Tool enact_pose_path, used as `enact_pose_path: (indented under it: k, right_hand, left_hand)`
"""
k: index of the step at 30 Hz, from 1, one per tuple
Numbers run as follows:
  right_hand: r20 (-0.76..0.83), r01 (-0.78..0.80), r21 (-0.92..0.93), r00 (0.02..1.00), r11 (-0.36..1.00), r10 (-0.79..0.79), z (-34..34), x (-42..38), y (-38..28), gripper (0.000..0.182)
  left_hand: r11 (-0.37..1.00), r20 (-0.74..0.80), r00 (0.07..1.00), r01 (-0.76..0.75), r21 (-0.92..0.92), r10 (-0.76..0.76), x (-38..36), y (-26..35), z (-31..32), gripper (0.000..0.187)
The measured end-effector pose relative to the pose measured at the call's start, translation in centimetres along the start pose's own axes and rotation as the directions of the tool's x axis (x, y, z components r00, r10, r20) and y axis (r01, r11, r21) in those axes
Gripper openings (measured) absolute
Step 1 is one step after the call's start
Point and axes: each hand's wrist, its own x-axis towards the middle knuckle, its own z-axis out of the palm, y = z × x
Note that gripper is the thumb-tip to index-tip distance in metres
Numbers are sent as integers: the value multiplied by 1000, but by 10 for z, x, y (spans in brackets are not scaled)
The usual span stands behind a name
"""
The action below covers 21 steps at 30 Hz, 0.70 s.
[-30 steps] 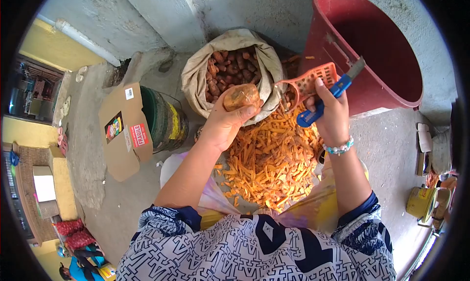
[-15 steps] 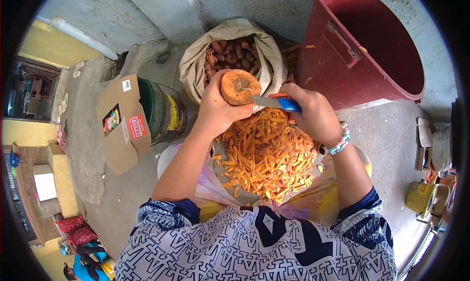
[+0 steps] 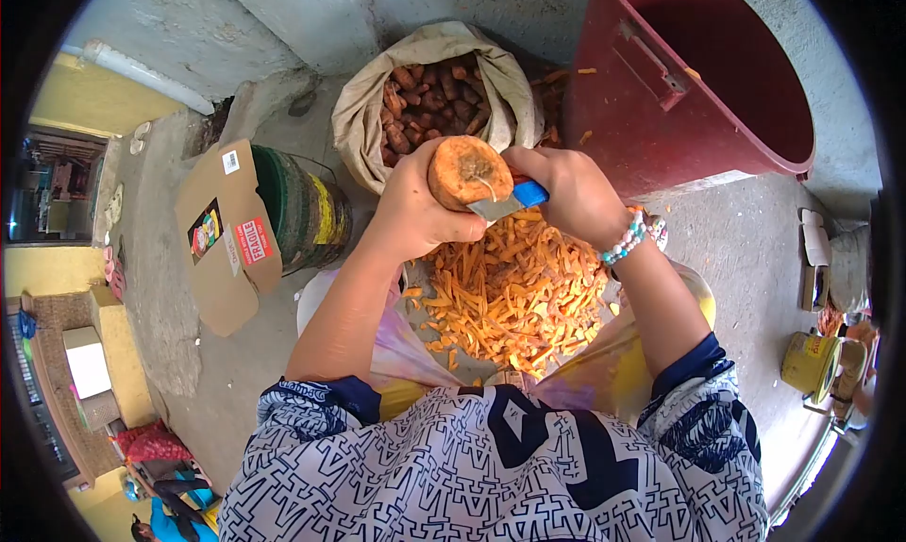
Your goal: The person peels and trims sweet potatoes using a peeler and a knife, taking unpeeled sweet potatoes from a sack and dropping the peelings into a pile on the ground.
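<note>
My left hand point(image 3: 422, 207) is wrapped round a thick orange root point(image 3: 466, 169), its cut end with a brown centre turned up toward me. In my right hand point(image 3: 578, 188) is a knife with a blue and orange handle point(image 3: 530, 194). Its blade point(image 3: 496, 208) lies against the lower right edge of the root. Below both hands, orange peelings point(image 3: 514, 297) are heaped on the floor between my legs. Just beyond my hands stands an open cloth sack point(image 3: 363, 108) of reddish-brown roots point(image 3: 434, 103).
A large dark red bin point(image 3: 613, 117) stands at the upper right. On the left are a green bucket point(image 3: 300, 212) and a cardboard piece point(image 3: 217, 278). A yellow bucket point(image 3: 807, 365) sits far right. A person in blue point(image 3: 170, 518) is at the lower left.
My right hand has moved left, closer to my left hand, and the blade now presses against the root's lower edge. The view has shifted slightly.
</note>
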Motion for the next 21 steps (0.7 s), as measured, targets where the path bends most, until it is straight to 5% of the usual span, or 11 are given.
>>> enact_pose_path:
  k: [1,3,6,10,13,15,16,18,19,21]
  right_hand:
    - [-12,47,-14,999,999,-48,2,0,1,34]
    - [-39,46,11,998,999,-45,2,-1,-3,34]
    - [-32,-54,30,998,998,55,7,-2,1,33]
    - [-55,15,-4,998,1000,-15,4,-1,2,32]
    - [-30,-50,39,998,998,51,7,-2,0,35]
    - [-6,-120,89,993,989,121,11,-3,3,39]
    - [-27,-114,112,993,987,118,12,-1,7,39]
    - [-61,-130,63,989,990,134,7,-1,9,34]
    - [-63,-133,60,989,989,137,8,-1,15,34]
    - [-105,-246,-27,965,969,242,11,-3,36,31]
  left_hand:
    - [1000,1,1000,2,-2,-2,-1,3,3,57]
    - [905,-93,991,-51,423,100,-2,8,9,55]
    - [805,-123,952,-164,571,281,-3,8,17,53]
    - [936,-45,993,-88,342,110,-5,5,12,52]
    - [877,-74,983,-115,467,168,-7,7,17,53]
    - [694,-94,950,-147,705,297,-9,1,20,58]
    - [697,-94,951,-148,702,296,-11,-1,21,58]
    - [955,-104,992,-43,295,77,-13,-3,22,54]
    - [955,-100,992,-45,293,78,-14,-2,21,54]
    - [997,127,990,62,-50,-55,-17,0,17,56]
